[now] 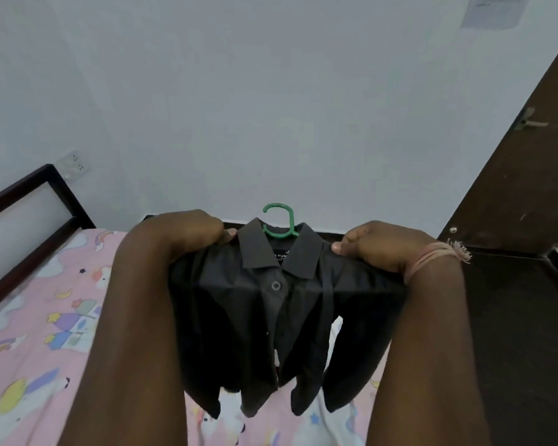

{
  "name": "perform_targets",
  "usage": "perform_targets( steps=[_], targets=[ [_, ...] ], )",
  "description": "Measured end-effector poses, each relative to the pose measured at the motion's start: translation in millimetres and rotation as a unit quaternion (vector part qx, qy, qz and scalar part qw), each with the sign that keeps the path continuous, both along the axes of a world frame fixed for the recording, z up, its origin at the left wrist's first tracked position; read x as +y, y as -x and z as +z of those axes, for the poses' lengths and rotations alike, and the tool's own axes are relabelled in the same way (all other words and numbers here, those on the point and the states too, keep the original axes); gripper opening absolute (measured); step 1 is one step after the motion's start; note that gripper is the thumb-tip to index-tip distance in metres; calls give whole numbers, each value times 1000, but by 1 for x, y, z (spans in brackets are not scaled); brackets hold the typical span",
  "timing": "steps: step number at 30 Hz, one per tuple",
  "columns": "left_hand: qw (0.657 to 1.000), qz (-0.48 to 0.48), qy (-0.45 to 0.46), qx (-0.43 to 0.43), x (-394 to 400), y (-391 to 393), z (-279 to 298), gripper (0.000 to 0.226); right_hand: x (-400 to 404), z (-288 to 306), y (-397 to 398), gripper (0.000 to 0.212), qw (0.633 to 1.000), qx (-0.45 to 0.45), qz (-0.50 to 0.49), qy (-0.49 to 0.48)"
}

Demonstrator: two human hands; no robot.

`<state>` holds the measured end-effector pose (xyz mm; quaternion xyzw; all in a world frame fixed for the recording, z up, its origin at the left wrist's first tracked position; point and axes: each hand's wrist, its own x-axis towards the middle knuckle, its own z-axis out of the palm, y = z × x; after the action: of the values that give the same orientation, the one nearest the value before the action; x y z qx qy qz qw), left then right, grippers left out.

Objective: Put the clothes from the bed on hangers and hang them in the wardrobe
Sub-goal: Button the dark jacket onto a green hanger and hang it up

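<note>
Two bare forearms fill the lower part of the head view, rising from the bottom edge toward the middle of the frame. At their ends the left hand (pixel 187 233) and the right hand (pixel 377 246) each pinch one shoulder of a dark grey collared shirt (pixel 271 317), thumbs in front of the cloth and fingers curled behind it. Both grips are closed on the shirt, one at each shoulder seam, and a pale thread bracelet (pixel 432 255) circles the right wrist.

Holding the shirt by both shoulders likely serves to keep it spread and level, so the cloth settles squarely on the green plastic hanger (pixel 282 220) inside it. Only the hanger's hook and neck show, standing up out of the open collar at centre frame; its arms are hidden under the cloth.

The shirt hangs in the air at the centre of the picture, over the bed (pixel 39 333) with its pink cartoon-print sheet, which lies at lower left and beneath. Its front, with one button fastened below the collar, faces the camera. The collar points up and the hem points down, so its long axis runs top to bottom, while the shoulder line runs left to right between the hands. The hook's opening turns toward the left of the frame.

A dark brown door (pixel 512 188) stands at the right; no wardrobe is identifiable, so hanging appears not yet done.
</note>
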<state>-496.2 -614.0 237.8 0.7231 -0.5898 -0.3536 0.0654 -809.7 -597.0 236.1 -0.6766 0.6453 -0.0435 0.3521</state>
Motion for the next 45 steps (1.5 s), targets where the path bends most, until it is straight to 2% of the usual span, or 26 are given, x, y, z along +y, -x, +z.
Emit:
perform_targets(
  steps=[3, 6, 10, 12, 15, 17, 20, 22, 25, 27, 32, 37, 41, 45],
  targets=[
    [998, 14, -7, -56, -4, 15, -25, 48, -11, -24, -5, 31, 1000, 17, 3, 6],
    [998, 3, -19, -62, 0, 21, -71, 51, -24, -72, -16, 28, 999, 44, 11, -12],
    [994, 11, -70, -81, -1, 5, -146, 59, -34, -148, -38, 44, 994, 84, 8, -71],
    [995, 26, -73, -58, -3, -6, -177, 54, -37, -182, -53, 42, 994, 63, -22, -83],
    [996, 38, -82, -26, -11, -22, -223, 46, -37, -223, -74, 29, 993, 23, -78, -87],
    [994, 75, -81, -5, -17, -36, -262, 41, -36, -253, -83, 32, 988, -6, -132, -80],
    [990, 129, -47, 29, -25, -50, -311, 26, -37, -303, -92, 31, 985, -17, -156, -70],
    [988, 146, -32, 31, -33, -51, -330, 21, -46, -336, -99, 30, 983, -20, -166, -72],
    [988, 151, -22, -18, -51, -48, -368, 19, -66, -388, -108, 26, 979, -32, -191, -70],
    [989, 141, -17, -46, -61, -47, -396, 21, -74, -420, -113, 31, 973, -54, -207, -83],
    [991, 126, -42, -25, -80, -54, -494, 19, -86, -514, -103, 29, 976, -68, -176, -107],
    [989, 145, -26, 30, -115, -50, -598, 16, -133, -610, -91, 32, 990, -18, -133, -37],
    [988, 142, 52, 15, -149, -43, -656, 16, -167, -677, -89, 27, 992, 21, -123, 33],
    [983, 140, 113, -19, -177, -34, -699, 19, -192, -716, -89, 37, 982, 91, -123, 114]
  ],
)
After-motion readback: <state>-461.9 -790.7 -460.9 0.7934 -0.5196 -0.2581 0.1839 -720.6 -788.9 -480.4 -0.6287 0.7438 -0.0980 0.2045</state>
